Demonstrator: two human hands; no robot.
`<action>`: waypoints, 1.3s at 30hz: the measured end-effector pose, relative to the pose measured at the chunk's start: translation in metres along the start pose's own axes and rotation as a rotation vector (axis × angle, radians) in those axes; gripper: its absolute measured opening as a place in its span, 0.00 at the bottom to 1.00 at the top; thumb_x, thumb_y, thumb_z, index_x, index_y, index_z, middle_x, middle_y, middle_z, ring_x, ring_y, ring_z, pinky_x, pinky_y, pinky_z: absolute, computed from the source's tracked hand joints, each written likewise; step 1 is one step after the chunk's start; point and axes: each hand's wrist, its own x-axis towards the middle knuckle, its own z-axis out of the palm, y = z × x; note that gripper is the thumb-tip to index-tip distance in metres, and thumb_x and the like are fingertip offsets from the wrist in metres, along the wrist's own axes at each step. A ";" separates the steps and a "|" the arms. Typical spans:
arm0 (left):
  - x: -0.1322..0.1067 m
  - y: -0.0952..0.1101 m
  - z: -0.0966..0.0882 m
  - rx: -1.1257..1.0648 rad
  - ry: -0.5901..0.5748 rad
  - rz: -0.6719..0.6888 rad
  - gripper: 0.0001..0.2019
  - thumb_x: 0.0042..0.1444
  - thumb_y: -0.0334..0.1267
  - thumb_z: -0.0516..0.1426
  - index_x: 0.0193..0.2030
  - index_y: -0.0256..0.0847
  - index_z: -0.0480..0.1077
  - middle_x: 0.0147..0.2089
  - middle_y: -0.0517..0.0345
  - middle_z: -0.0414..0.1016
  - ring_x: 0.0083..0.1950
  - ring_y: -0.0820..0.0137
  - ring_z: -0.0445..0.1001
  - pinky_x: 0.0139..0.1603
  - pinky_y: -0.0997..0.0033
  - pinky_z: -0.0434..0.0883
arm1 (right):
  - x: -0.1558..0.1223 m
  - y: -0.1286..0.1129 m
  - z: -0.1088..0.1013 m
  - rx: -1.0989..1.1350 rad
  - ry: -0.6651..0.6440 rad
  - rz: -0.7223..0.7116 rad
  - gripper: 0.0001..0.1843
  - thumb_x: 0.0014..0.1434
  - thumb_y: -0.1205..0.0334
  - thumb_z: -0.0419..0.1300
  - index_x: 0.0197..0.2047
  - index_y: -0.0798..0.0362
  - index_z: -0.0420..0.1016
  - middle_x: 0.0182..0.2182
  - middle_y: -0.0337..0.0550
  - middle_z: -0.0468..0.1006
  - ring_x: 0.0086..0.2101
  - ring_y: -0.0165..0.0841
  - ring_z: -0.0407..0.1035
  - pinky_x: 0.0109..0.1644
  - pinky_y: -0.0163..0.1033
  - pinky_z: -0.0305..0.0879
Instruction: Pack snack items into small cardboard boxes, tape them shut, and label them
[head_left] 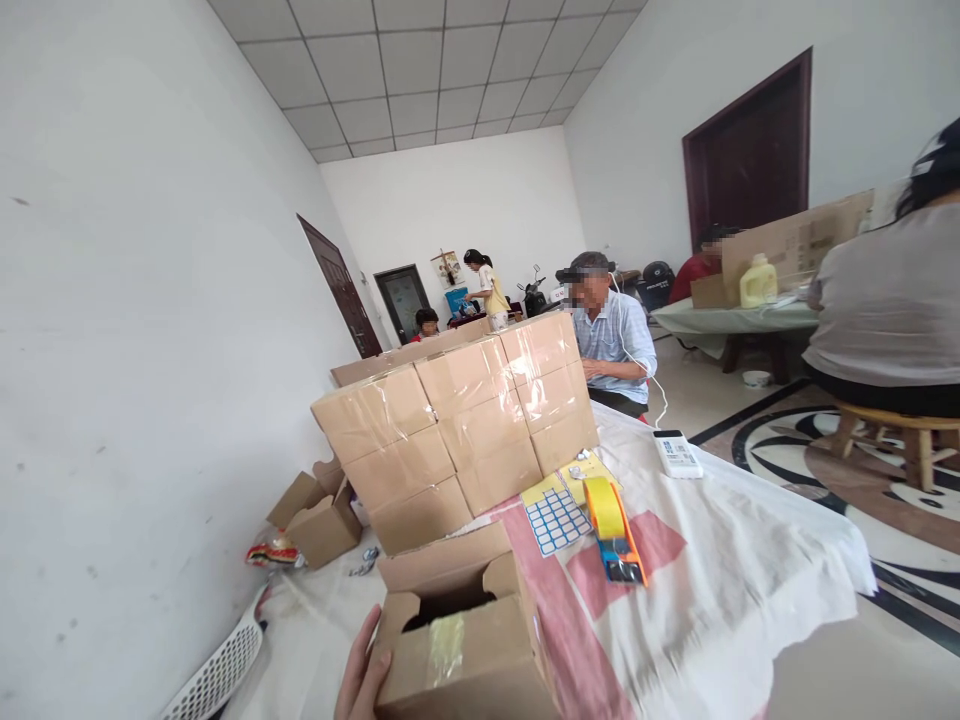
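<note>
An opened cardboard box (480, 640) with a strip of clear tape on its front stands at the bottom middle, its back flap raised. My left hand (361, 672) grips the left side of this box, thumb near the front and fingers along the side. The box's inside is dark, so its contents cannot be made out. My right hand is out of sight. To the right of the box lie an orange tape dispenser (626, 550) with a yellow roll and a sheet of blue-bordered labels (556, 522).
Behind the box rises a stack of taped cartons (450, 430). A smaller open box (326, 525) stands left, beside a red packet (271, 553). A white power bank (677, 455) lies on the cloth-covered table (712, 580). Several people sit or stand beyond.
</note>
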 end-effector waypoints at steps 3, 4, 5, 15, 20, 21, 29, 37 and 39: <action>-0.002 -0.003 0.001 -0.043 -0.035 0.006 0.37 0.50 0.60 0.61 0.65 0.44 0.69 0.69 0.53 0.71 0.73 0.49 0.63 0.76 0.57 0.57 | -0.027 0.003 0.011 -0.091 0.002 0.201 0.27 0.56 0.55 0.63 0.60 0.32 0.76 0.65 0.39 0.72 0.66 0.55 0.61 0.62 0.64 0.68; -0.003 -0.004 0.001 -0.050 -0.053 0.008 0.38 0.51 0.60 0.60 0.66 0.44 0.67 0.70 0.53 0.70 0.73 0.50 0.62 0.77 0.57 0.55 | -0.032 0.004 0.012 -0.115 -0.030 0.255 0.26 0.58 0.57 0.62 0.60 0.40 0.77 0.63 0.46 0.73 0.65 0.56 0.61 0.65 0.65 0.64; -0.003 -0.003 0.002 -0.055 -0.071 0.001 0.39 0.52 0.58 0.59 0.68 0.44 0.65 0.70 0.53 0.69 0.74 0.51 0.61 0.77 0.57 0.53 | -0.035 0.006 0.012 -0.132 -0.071 0.296 0.24 0.59 0.59 0.61 0.59 0.46 0.78 0.61 0.51 0.75 0.64 0.56 0.63 0.66 0.64 0.61; 0.022 0.045 0.010 0.012 -0.246 -0.036 0.45 0.46 0.41 0.60 0.74 0.55 0.55 0.72 0.58 0.66 0.73 0.53 0.62 0.65 0.58 0.70 | -0.038 0.024 0.010 -0.078 -0.111 0.305 0.23 0.62 0.65 0.58 0.61 0.48 0.74 0.62 0.47 0.72 0.62 0.44 0.65 0.68 0.50 0.63; 0.033 0.041 0.001 0.349 -0.226 0.149 0.28 0.46 0.63 0.63 0.47 0.45 0.80 0.55 0.48 0.79 0.62 0.45 0.72 0.65 0.46 0.66 | -0.053 0.037 0.019 -0.034 0.042 0.392 0.42 0.62 0.63 0.60 0.75 0.45 0.49 0.73 0.50 0.53 0.72 0.45 0.49 0.74 0.55 0.54; 0.032 0.038 -0.001 0.378 -0.224 0.194 0.27 0.47 0.66 0.62 0.41 0.45 0.81 0.55 0.48 0.80 0.62 0.45 0.72 0.66 0.46 0.65 | -0.054 0.040 0.019 -0.019 0.041 0.390 0.42 0.63 0.62 0.60 0.75 0.45 0.47 0.73 0.50 0.53 0.73 0.45 0.47 0.75 0.56 0.53; -0.022 0.053 0.022 0.857 -0.037 0.380 0.16 0.59 0.54 0.54 0.45 0.56 0.82 0.57 0.53 0.81 0.66 0.45 0.68 0.69 0.33 0.54 | -0.044 0.046 0.008 0.070 0.063 0.273 0.11 0.61 0.62 0.61 0.48 0.48 0.70 0.59 0.47 0.75 0.65 0.43 0.62 0.71 0.58 0.57; -0.061 0.065 0.056 1.048 -0.299 0.457 0.28 0.56 0.59 0.59 0.61 0.53 0.75 0.71 0.51 0.67 0.72 0.45 0.61 0.70 0.38 0.50 | -0.063 0.074 -0.024 0.024 0.277 0.363 0.29 0.68 0.53 0.56 0.70 0.47 0.59 0.68 0.52 0.64 0.68 0.44 0.57 0.73 0.58 0.54; -0.059 0.065 0.055 1.100 -0.321 0.463 0.30 0.51 0.59 0.63 0.60 0.52 0.76 0.73 0.51 0.65 0.72 0.45 0.59 0.69 0.40 0.53 | -0.064 0.106 -0.051 -0.040 0.582 0.474 0.33 0.64 0.49 0.59 0.68 0.49 0.59 0.67 0.55 0.63 0.67 0.47 0.58 0.72 0.60 0.55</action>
